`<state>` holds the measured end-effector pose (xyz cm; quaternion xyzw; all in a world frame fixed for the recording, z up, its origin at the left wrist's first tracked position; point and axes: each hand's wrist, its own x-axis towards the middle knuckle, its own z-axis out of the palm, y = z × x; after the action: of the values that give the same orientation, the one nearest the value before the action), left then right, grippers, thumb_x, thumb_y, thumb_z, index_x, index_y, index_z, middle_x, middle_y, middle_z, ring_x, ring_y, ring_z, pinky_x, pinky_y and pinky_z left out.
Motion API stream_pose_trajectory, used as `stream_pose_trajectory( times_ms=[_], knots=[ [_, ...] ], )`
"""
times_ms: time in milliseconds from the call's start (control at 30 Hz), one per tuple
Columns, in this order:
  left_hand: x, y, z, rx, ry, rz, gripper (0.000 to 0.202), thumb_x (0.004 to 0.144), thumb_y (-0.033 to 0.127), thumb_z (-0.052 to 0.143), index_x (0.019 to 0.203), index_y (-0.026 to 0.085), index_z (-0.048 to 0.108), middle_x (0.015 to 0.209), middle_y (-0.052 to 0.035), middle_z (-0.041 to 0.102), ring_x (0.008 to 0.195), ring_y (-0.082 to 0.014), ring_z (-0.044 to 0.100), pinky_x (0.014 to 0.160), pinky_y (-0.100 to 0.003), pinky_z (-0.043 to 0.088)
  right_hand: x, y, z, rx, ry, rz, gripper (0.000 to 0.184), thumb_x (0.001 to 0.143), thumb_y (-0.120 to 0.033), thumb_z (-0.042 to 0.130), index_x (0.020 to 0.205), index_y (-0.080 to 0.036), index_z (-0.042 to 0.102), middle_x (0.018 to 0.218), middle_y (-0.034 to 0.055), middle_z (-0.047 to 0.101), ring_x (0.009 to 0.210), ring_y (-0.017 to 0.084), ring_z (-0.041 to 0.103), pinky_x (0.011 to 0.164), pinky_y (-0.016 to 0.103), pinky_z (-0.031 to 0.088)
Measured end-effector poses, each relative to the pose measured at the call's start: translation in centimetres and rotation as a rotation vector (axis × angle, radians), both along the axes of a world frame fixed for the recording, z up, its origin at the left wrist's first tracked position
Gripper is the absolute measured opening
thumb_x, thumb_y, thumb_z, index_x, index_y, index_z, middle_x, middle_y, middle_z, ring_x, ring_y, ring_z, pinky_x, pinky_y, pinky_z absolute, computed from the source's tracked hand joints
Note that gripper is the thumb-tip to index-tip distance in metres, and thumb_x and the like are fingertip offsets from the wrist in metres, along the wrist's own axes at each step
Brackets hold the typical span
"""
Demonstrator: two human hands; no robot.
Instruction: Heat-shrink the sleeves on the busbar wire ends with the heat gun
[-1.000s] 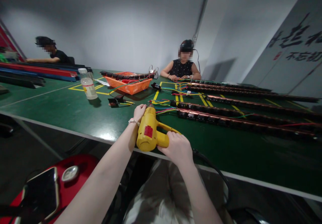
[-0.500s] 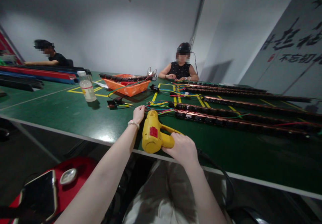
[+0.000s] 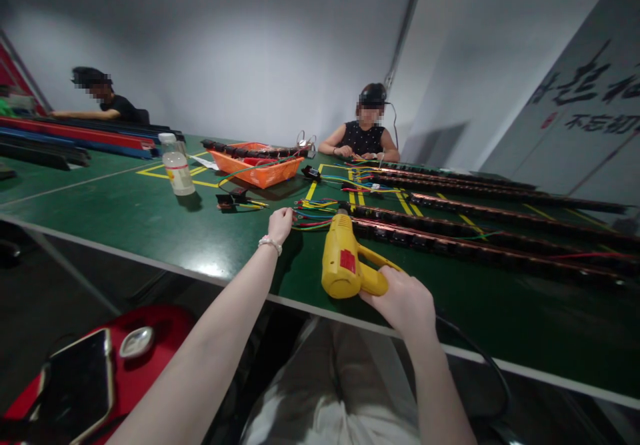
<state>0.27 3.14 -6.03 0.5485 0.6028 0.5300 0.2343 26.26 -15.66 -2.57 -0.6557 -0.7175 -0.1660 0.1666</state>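
My right hand is wrapped round the handle of a yellow heat gun, whose nozzle points away from me over the table. At the nozzle lies the near dark strip with copper edges. From its left end run coloured wires, red, green and blue among them. My left hand, with a bracelet at the wrist, is closed in a pinch at the free ends of these wires. The fingertips partly hide what they hold. A small black part with yellow leads lies left of that hand.
An orange basket with a dark strip across it and a bottle stand beyond my left hand. More copper-edged strips lie to the right. One co-worker sits opposite, another far left. A red stool holds a phone.
The heat gun in my right hand has moved right, away from my left hand and along the wires to the strip's end. My left hand stays at the wire ends.
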Motion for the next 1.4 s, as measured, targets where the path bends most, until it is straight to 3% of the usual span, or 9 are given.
stream_pose_trajectory(
  times_ms=[367, 900, 967, 1167, 1400],
  knots=[
    [0.3, 0.0, 0.0, 0.008, 0.019, 0.017, 0.036, 0.085, 0.034, 0.036, 0.068, 0.016, 0.062, 0.068, -0.0066, 0.066, 0.062, -0.0155, 0.057, 0.061, -0.024, 0.040, -0.3, -0.1, -0.4, 0.033, -0.017, 0.029, 0.032, 0.068, -0.051, 0.060, 0.072, -0.020, 0.051, 0.074, 0.0026, 0.063, 0.071, 0.019, 0.059, 0.063, 0.029, 0.035],
    [-0.4, -0.4, 1.2, 0.022, -0.053, -0.043, 0.044, 0.088, 0.040, 0.037, 0.068, 0.011, 0.064, 0.068, -0.0077, 0.065, 0.066, -0.0166, 0.059, 0.065, -0.026, 0.043, -6.3, -0.1, -1.1, 0.090, 0.035, 0.151, 0.032, 0.066, -0.049, 0.063, 0.074, -0.019, 0.052, 0.073, 0.0029, 0.062, 0.073, 0.019, 0.058, 0.069, 0.030, 0.036],
    [-0.6, -0.7, 1.3, 0.028, -0.078, -0.032, 0.042, 0.089, 0.040, 0.042, 0.073, 0.009, 0.064, 0.074, -0.0072, 0.065, 0.070, -0.0162, 0.058, 0.067, -0.027, 0.045, -7.3, 0.1, -1.2, 0.100, 0.046, 0.181, 0.032, 0.065, -0.047, 0.064, 0.075, -0.018, 0.053, 0.073, 0.0034, 0.062, 0.074, 0.019, 0.058, 0.071, 0.030, 0.037],
    [-1.1, -2.0, 1.0, 0.026, -0.072, -0.043, 0.034, 0.087, 0.036, 0.051, 0.112, 0.013, 0.054, 0.110, -0.0074, 0.057, 0.095, -0.0185, 0.057, 0.080, -0.038, 0.051, -9.0, 0.5, -1.4, 0.080, 0.090, 0.239, 0.034, 0.064, -0.047, 0.065, 0.078, -0.018, 0.055, 0.075, 0.0033, 0.062, 0.076, 0.020, 0.058, 0.073, 0.031, 0.038],
    [-1.2, -1.7, 1.1, 0.017, -0.027, -0.063, 0.034, 0.087, 0.036, 0.051, 0.112, 0.013, 0.055, 0.112, -0.0070, 0.056, 0.097, -0.0204, 0.056, 0.082, -0.038, 0.050, -8.9, 0.4, -1.3, 0.060, 0.111, 0.260, 0.033, 0.066, -0.047, 0.064, 0.078, -0.018, 0.055, 0.076, 0.0033, 0.062, 0.078, 0.019, 0.058, 0.074, 0.031, 0.037]
  ],
)
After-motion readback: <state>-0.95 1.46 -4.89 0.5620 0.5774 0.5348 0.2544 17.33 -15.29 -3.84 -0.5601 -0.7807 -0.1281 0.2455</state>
